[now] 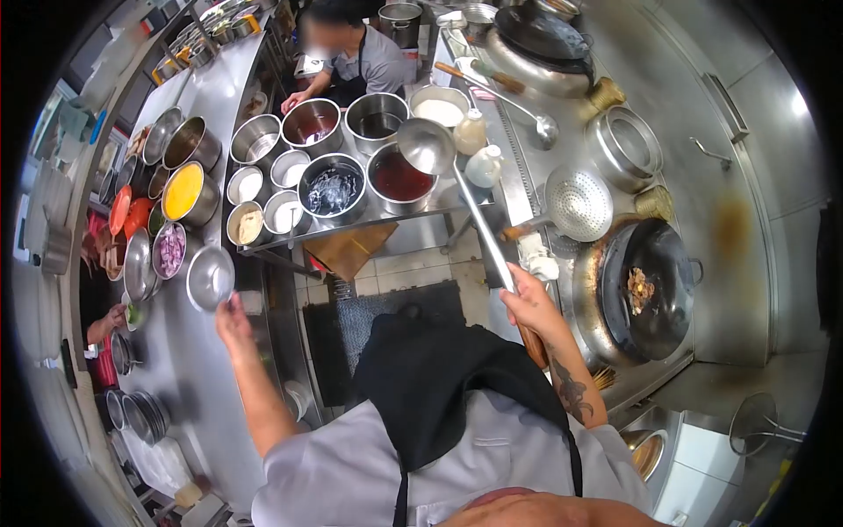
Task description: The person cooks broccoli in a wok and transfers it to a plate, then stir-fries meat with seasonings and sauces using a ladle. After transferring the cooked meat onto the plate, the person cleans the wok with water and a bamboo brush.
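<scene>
My left hand (234, 323) grips the rim of a small steel bowl (210, 278), tilted over the left counter, its inside bare and shiny. In my right hand (532, 303) is the long handle of a ladle (428, 147). The ladle's cup hangs above the pots on the middle table, over the edge of a pot of dark red liquid (401, 178). Beside that one stands a pot of dark liquid with pale streaks (332, 185). A wok (654, 290) sits on the burner to my right, with some browned food (640, 291) in it.
A perforated strainer (579, 203) lies between table and stove. Squeeze bottles (484, 166) stand at the table's right end. Pots of yellow liquid (183, 191) and chopped purple onion (169, 249) line the left counter. Another person (369, 61) works behind the table; a second person's hand (110, 321) shows at left.
</scene>
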Demonstrator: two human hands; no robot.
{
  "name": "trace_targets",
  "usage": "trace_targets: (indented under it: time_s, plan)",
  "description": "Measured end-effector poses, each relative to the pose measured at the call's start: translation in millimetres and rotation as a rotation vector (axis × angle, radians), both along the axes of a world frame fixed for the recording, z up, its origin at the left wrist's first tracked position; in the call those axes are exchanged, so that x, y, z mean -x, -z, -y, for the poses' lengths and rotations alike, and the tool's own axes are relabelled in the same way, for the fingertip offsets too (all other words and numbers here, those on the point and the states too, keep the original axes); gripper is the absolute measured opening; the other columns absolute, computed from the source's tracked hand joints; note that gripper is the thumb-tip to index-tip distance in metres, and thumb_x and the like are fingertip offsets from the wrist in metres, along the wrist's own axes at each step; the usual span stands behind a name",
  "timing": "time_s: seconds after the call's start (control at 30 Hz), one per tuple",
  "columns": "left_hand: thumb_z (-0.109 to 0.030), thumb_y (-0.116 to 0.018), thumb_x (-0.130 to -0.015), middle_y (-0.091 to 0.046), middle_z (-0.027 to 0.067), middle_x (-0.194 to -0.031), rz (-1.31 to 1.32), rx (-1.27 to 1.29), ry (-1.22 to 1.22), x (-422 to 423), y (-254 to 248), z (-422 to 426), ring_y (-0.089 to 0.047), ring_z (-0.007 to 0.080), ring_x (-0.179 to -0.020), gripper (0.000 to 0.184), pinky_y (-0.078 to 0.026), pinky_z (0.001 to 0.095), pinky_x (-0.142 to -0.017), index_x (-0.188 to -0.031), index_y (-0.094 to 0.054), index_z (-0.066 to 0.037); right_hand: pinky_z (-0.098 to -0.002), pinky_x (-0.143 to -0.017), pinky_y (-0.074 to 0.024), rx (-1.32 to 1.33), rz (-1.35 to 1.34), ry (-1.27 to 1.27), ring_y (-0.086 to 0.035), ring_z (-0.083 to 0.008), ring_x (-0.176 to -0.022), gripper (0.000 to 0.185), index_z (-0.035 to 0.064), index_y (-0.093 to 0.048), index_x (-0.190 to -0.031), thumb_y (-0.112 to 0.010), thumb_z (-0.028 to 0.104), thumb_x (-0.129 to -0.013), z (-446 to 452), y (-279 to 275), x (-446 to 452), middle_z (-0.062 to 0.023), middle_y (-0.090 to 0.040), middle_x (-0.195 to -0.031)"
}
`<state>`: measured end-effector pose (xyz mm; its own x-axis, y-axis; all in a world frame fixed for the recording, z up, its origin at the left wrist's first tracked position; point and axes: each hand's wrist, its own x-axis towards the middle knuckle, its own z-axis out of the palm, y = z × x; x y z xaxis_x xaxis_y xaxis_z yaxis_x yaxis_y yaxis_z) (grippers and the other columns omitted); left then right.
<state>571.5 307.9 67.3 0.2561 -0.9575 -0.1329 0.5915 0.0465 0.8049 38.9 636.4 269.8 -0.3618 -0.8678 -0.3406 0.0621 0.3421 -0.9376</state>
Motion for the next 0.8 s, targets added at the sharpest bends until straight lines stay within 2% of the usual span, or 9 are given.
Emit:
trace_targets:
  time_s: [0.07, 0.17, 0.23, 0.3, 0.4, 0.43, 0.53, 0.63, 0.8]
  plan:
    - [0.001, -0.050, -0.091, -0.053, 0.0263, -0.112, -0.030, -0.141, -0.122, -58, 19, 8, -0.061, 0.0366, -0.099, 0.033, -0.058, 0.0419, -0.090, -0.119, -0.041, 0.018, -0.0238, -0.044, -0.0404, -0.067, -0.137, -0.052, -0.049, -0.0072, -0.050, 0.050, -0.0030, -0.040, -0.137, -0.055, 0.006, -0.090, 15, 12, 1, -0.0027, -0.054, -0.076]
    - [-0.010, -0.046, -0.096, -0.045, 0.0316, -0.120, -0.127, -0.173, -0.320, -108, 36, 3, -0.058, 0.0420, -0.106, 0.046, -0.056, 0.0471, -0.092, -0.130, -0.029, 0.016, -0.0289, -0.048, -0.0448, -0.122, -0.389, -0.123, -0.055, -0.0108, -0.056, 0.054, -0.0045, -0.041, -0.137, -0.058, 0.012, -0.089, 30, 25, 1, -0.0083, -0.058, -0.080]
    - [-0.020, -0.043, -0.098, -0.043, 0.0333, -0.122, -0.265, -0.277, -0.441, -88, -2, 0, -0.056, 0.0445, -0.109, 0.052, -0.054, 0.0501, -0.094, -0.134, -0.022, 0.012, -0.0307, -0.049, -0.0453, -0.095, -0.587, -0.168, -0.057, -0.0128, -0.055, 0.054, -0.0051, -0.041, -0.136, -0.058, 0.012, -0.088, 34, 38, 3, -0.0102, -0.059, -0.081]
    - [-0.037, -0.036, -0.100, -0.043, 0.0337, -0.122, -0.298, -0.364, -0.437, -79, -17, 5, -0.055, 0.0442, -0.111, 0.058, -0.051, 0.0527, -0.095, -0.136, -0.021, 0.005, -0.0293, -0.048, -0.0448, -0.059, -0.519, -0.181, -0.055, -0.0129, -0.052, 0.052, -0.0049, -0.042, -0.136, -0.057, 0.011, -0.088, 39, 37, 1, -0.0086, -0.058, -0.078]
    - [-0.038, -0.036, -0.099, -0.044, 0.0318, -0.123, -0.180, -0.312, -0.332, -58, -6, 19, -0.056, 0.0409, -0.109, 0.057, -0.052, 0.0517, -0.092, -0.136, -0.022, 0.005, -0.0268, -0.045, -0.0436, -0.133, -0.263, -0.128, -0.053, -0.0121, -0.048, 0.049, -0.0039, -0.044, -0.135, -0.055, 0.008, -0.088, 45, 24, -7, -0.0062, -0.056, -0.074]
    - [-0.040, -0.036, -0.099, -0.047, 0.0273, -0.123, -0.154, -0.329, -0.317, -36, -16, 23, -0.058, 0.0344, -0.102, 0.055, -0.054, 0.0456, -0.086, -0.134, -0.029, 0.002, -0.0259, -0.044, -0.0430, -0.176, -0.151, -0.097, -0.051, -0.0117, -0.047, 0.048, -0.0034, -0.044, -0.135, -0.054, 0.006, -0.088, 47, 19, -9, -0.0053, -0.056, -0.073]
    - [-0.038, -0.041, -0.098, -0.054, 0.0190, -0.115, -0.054, -0.326, -0.211, 28, -38, 30, -0.058, 0.0266, -0.093, 0.049, -0.054, 0.0385, -0.077, -0.127, -0.039, 0.001, -0.0236, -0.040, -0.0409, -0.221, 0.157, 0.006, -0.048, -0.0089, -0.045, 0.044, -0.0017, -0.047, -0.132, -0.052, 0.002, -0.088, 52, 11, -9, -0.0021, -0.051, -0.070]
    - [-0.037, -0.046, -0.096, -0.057, 0.0102, -0.099, 0.104, -0.345, -0.079, 88, -75, 29, -0.056, 0.0189, -0.078, 0.041, -0.050, 0.0322, -0.065, -0.119, -0.048, -0.003, -0.0234, -0.038, -0.0398, -0.179, 0.305, 0.048, -0.046, -0.0085, -0.044, 0.042, -0.0008, -0.048, -0.129, -0.051, 0.000, -0.088, 47, -2, -8, -0.0016, -0.050, -0.069]
    - [-0.035, -0.047, -0.097, -0.055, 0.0033, -0.082, 0.250, -0.215, 0.117, 160, -119, 16, -0.051, 0.0125, -0.061, 0.035, -0.044, 0.0265, -0.053, -0.117, -0.049, -0.006, -0.0217, -0.037, -0.0370, -0.132, 0.319, 0.096, -0.045, -0.0096, -0.041, 0.043, -0.0006, -0.046, -0.131, -0.051, 0.002, -0.088, 39, -15, -14, -0.0030, -0.049, -0.068]
